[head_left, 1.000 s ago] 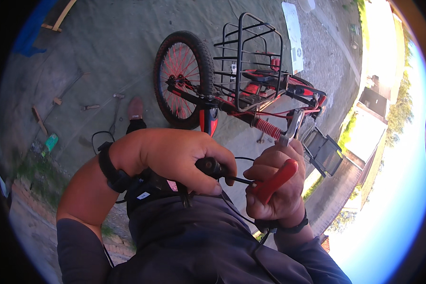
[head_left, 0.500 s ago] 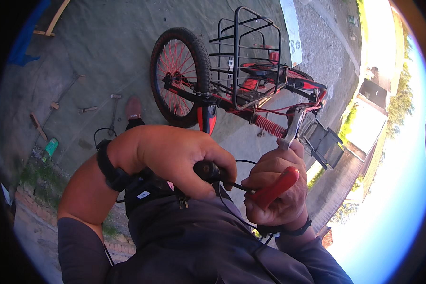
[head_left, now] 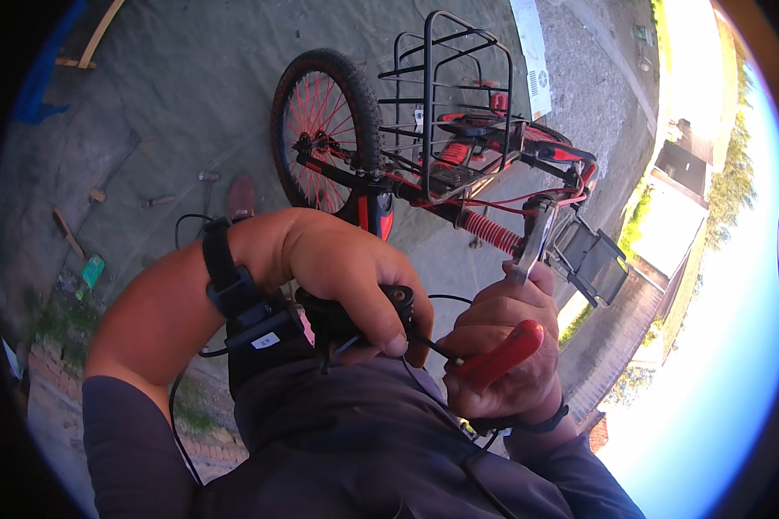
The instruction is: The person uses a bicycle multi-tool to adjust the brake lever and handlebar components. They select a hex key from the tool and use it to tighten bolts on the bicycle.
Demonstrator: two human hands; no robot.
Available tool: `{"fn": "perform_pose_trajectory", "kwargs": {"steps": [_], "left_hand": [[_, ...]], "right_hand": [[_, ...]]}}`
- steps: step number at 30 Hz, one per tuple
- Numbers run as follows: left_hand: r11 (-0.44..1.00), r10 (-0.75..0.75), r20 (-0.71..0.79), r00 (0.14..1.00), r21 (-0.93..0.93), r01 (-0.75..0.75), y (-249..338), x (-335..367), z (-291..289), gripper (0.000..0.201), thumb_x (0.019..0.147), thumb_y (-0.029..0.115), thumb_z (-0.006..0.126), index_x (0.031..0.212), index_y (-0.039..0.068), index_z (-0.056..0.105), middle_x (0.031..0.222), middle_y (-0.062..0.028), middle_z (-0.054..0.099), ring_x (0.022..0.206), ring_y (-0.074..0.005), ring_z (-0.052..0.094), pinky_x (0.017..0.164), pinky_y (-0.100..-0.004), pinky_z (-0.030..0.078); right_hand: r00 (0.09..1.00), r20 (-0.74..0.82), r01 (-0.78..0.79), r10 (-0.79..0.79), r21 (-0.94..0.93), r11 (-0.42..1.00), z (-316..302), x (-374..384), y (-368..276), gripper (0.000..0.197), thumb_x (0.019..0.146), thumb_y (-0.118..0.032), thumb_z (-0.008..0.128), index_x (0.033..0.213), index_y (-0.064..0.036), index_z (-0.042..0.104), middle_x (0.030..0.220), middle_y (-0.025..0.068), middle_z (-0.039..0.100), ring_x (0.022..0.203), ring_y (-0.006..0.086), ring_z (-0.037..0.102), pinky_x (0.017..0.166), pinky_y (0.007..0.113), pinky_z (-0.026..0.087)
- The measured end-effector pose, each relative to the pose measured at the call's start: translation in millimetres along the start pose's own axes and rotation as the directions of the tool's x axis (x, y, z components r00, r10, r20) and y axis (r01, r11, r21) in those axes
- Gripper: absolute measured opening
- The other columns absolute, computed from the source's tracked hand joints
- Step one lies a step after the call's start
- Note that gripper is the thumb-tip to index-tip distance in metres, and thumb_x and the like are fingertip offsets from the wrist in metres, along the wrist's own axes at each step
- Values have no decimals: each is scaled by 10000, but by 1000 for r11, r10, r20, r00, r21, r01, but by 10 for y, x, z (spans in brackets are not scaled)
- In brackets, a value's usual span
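In front of my waist, my left hand [head_left: 355, 277] is closed round a black brake lever housing [head_left: 320, 313], its fingers curled over the rounded end with a bolt. A thin black cable [head_left: 433, 346] runs from that part across to my right hand [head_left: 502, 337]. My right hand is wrapped round pliers whose red handle [head_left: 504, 356] sticks out below the thumb side and whose metal jaws [head_left: 537, 242] point away from me. The cable's end meets the right hand by the red handle; whether the fingers pinch it is hidden.
Ahead stands a red and black bicycle [head_left: 372, 195] with a black wire basket [head_left: 459, 95] and knobbly tyre. On the ground at left lie a hammer [head_left: 208, 176], wood pieces [head_left: 69, 233] and a green packet [head_left: 93, 270]. A dark folding chair [head_left: 590, 259] stands at right.
My left hand has turned and tilted, showing more of the black lever housing beneath it. My left forearm has shifted left. The right hand with the pliers has barely moved.
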State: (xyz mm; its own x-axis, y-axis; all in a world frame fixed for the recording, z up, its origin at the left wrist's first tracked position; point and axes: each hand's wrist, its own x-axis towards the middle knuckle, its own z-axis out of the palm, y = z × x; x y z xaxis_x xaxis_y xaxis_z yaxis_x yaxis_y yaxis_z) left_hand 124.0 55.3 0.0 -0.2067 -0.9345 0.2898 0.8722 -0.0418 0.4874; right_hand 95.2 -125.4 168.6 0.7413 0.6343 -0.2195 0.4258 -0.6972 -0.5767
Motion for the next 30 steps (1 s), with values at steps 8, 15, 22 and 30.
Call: {"fn": "perform_pose_trajectory", "kwargs": {"steps": [8, 15, 22, 30], "left_hand": [[989, 59, -77, 995, -132, -69, -136, -48, 202, 438, 929, 226, 653, 1210, -100, 576, 787, -123, 671, 685, -177, 659, 645, -306, 510], [976, -42, -127, 991, -218, 14, -138, -100, 243, 433, 945, 274, 639, 1172, -90, 580, 779, -136, 672, 684, -195, 660, 643, -314, 501], [994, -87, -63, 994, -76, 82, 41, 41, 17, 407, 944, 258, 644, 1151, -87, 580, 774, -136, 670, 692, -199, 661, 656, -323, 500], [961, -19, -102, 995, -276, -10, -185, 9, 214, 435, 950, 281, 628, 1146, -103, 572, 763, -141, 669, 666, -192, 641, 644, -310, 490]], "right_hand": [[1000, 0, 15, -15, -63, 998, 54, -81, 33, 175, 697, -350, 702, 803, -211, 693, 715, -39, 615, 688, 187, 616, 842, 393, 389], [1000, 6, 28, -28, -78, 997, 59, -86, 27, 166, 698, -335, 694, 794, -200, 683, 697, -33, 599, 674, 189, 602, 812, 379, 392], [1000, -1, 30, -31, -89, 996, 54, -98, 30, 167, 710, -343, 695, 786, -197, 670, 706, -27, 599, 676, 195, 598, 787, 382, 393], [1000, -14, -17, 16, -82, 997, 61, -66, -30, 163, 637, -275, 707, 790, -223, 691, 710, -49, 606, 686, 218, 562, 720, 362, 386]]}}
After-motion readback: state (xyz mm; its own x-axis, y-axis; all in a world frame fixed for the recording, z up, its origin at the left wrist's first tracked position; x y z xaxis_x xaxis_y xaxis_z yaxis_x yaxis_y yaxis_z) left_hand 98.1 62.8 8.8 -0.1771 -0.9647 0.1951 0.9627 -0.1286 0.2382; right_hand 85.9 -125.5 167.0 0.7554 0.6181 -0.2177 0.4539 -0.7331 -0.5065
